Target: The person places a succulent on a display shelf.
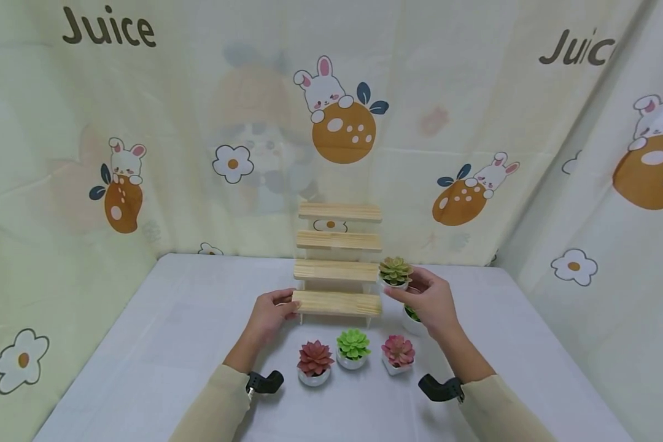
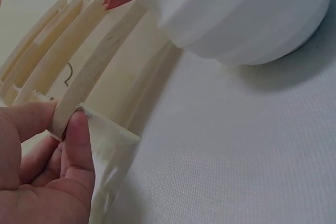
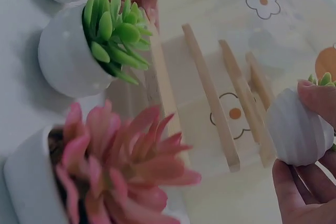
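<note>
A wooden tiered shelf point(image 1: 338, 270) with several slats stands at the back of the table. My left hand point(image 1: 272, 314) pinches the left end of its lowest slat point(image 2: 79, 90) between thumb and fingers. My right hand point(image 1: 432, 299) grips an olive-green potted succulent point(image 1: 395, 271) by its ribbed white pot point(image 3: 298, 128), held up beside the shelf's right side. Below that hand, partly hidden by it, a green potted succulent point(image 1: 413, 318) stands on the table.
In front of the shelf stand a dark red succulent point(image 1: 315, 361), a bright green succulent point(image 1: 353, 347) and a pink succulent point(image 1: 398, 353) in white pots. A printed curtain point(image 1: 188, 123) hangs behind the white table point(image 1: 143, 344).
</note>
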Tool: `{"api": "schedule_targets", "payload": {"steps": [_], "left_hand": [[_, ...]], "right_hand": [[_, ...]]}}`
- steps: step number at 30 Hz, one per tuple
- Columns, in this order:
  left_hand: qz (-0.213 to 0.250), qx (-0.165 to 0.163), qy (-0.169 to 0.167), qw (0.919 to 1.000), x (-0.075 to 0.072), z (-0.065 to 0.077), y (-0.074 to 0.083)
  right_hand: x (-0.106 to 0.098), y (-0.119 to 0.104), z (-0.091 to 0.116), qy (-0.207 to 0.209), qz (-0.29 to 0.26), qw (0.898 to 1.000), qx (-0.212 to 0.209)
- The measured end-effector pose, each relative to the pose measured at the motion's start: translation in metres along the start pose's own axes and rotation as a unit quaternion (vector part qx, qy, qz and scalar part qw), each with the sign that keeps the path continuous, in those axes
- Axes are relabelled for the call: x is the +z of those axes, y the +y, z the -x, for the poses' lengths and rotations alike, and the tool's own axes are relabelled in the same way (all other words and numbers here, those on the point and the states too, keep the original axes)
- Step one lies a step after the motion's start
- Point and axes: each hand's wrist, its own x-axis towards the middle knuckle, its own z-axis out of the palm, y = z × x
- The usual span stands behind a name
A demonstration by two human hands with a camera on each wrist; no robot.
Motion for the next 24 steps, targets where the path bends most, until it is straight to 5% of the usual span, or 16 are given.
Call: {"api": "schedule_targets", "payload": {"steps": [13,24], "left_hand": [[-0.016,-0.008,0.0,0.9998,-0.002,0.003,0.001],[-0.012,-0.014,-0.002,0.9998,-0.001,0.005,0.005]], "right_hand": [[0.034,-0.016,-0.033,-0.025,-0.013,1.0,-0.01],[0.064,-0.038,-0.055,-0.037,-0.027,0.997,-0.062]]}}
